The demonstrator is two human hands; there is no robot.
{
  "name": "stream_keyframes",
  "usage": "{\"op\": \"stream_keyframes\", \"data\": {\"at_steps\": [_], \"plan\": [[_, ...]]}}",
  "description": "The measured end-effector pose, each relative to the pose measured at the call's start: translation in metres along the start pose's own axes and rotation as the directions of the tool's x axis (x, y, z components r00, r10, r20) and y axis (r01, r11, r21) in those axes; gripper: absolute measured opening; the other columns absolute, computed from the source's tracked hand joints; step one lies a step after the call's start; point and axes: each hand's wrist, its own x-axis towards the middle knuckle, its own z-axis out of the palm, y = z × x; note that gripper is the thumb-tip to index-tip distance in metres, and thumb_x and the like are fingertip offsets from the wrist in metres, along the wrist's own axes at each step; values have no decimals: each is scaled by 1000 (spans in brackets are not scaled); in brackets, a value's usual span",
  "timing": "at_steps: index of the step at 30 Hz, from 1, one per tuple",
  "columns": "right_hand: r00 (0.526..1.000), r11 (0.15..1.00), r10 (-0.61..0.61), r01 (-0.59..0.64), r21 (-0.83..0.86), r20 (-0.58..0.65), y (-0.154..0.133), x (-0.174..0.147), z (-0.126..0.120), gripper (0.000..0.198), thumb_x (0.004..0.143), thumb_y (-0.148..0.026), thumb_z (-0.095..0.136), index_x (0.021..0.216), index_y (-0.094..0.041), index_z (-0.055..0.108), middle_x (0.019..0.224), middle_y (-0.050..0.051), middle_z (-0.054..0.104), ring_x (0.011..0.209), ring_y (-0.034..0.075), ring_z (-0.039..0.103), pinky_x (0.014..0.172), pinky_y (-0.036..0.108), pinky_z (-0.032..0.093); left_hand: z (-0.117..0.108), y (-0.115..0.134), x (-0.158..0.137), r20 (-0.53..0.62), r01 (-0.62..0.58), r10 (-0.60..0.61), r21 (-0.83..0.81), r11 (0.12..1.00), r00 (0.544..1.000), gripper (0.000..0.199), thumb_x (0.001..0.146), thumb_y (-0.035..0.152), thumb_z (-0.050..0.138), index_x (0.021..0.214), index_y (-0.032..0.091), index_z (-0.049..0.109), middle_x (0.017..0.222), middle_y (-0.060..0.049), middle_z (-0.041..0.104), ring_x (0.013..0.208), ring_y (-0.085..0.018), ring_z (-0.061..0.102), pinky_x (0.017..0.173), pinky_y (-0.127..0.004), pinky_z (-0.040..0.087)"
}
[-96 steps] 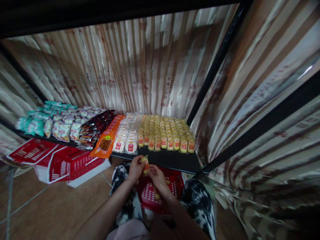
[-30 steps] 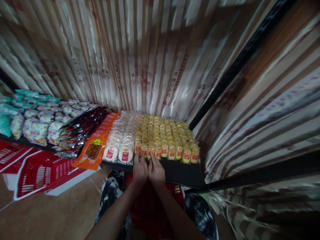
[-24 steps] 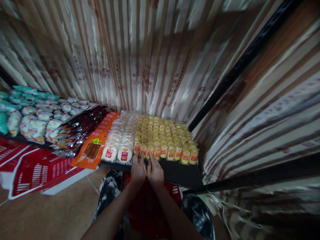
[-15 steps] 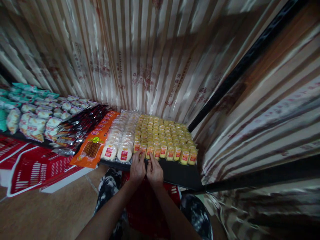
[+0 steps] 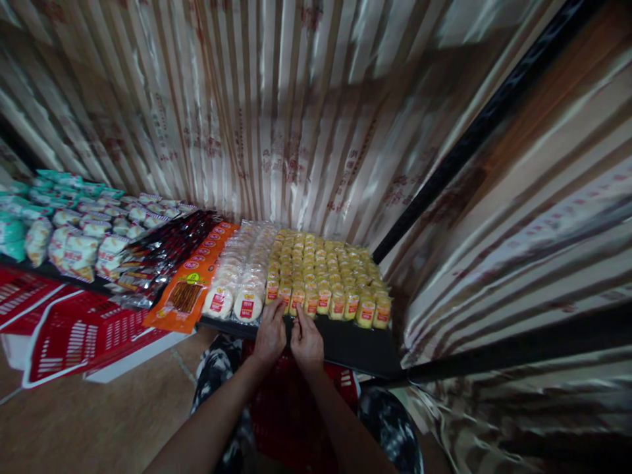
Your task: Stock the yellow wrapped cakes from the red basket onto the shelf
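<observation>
Small yellow wrapped cakes with orange-red labels stand in tight rows on a black shelf. My left hand reaches the front of these rows, fingers stretched forward with the tips against the cakes. Close beside it, my right hand points its fingers at the front cakes too, its index finger touching one. Neither hand is wrapped round a cake. Left of the yellow rows stand round white wrapped biscuits with red labels.
An orange snack bag, dark shiny packets, white packets and teal packets continue leftward. Red baskets sit below the shelf. Striped plastic sheeting hangs behind, and a black post rises at the right.
The view has shifted slightly, so the shelf goods appear a little farther right. My hands stay at the front of the yellow rows, in nearly the same pose.
</observation>
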Motion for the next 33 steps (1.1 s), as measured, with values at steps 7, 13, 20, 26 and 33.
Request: {"op": "stream_keyframes", "data": {"at_steps": [7,13,20,26,33], "plan": [[1000,997,17,-18,72,14,-1,0,-3,49,82,-19,30,127,-11,50,102,12,64,88,17,61,84,29,48,-2,6,5,99,-150,136,146,978,986,46,83,9,36,128,13,44,133,-13,46,127,-23,37,102,-44,38],[984,948,150,-114,297,-100,11,-3,-3,41,85,-29,30,116,-10,51,90,12,64,76,17,62,72,32,52,2,18,18,164,-218,173,318,923,971,50,87,21,41,136,11,35,145,-12,30,137,-29,15,107,-48,28],[984,964,62,-17,264,-165,-4,25,-34,33,88,-36,37,110,-17,53,99,10,63,91,18,60,83,35,49,6,20,23,201,-231,165,377,897,966,52,89,30,38,137,11,33,145,-12,31,136,-25,20,109,-44,24],[922,945,-234,290,-148,308,-43,121,-29,51,91,-35,26,135,-11,38,146,9,30,138,18,15,112,36,18,15,23,22,173,-164,112,325,931,978,42,87,36,44,123,16,51,129,-11,53,127,-26,39,105,-47,31],[795,889,-23,293,-351,606,-38,165,2,64,92,-47,13,143,-10,16,152,6,7,139,17,-2,112,36,2,21,22,20,144,-129,86,320,939,986,41,87,34,44,123,14,50,125,-10,56,120,-24,46,101,-46,36]]}}
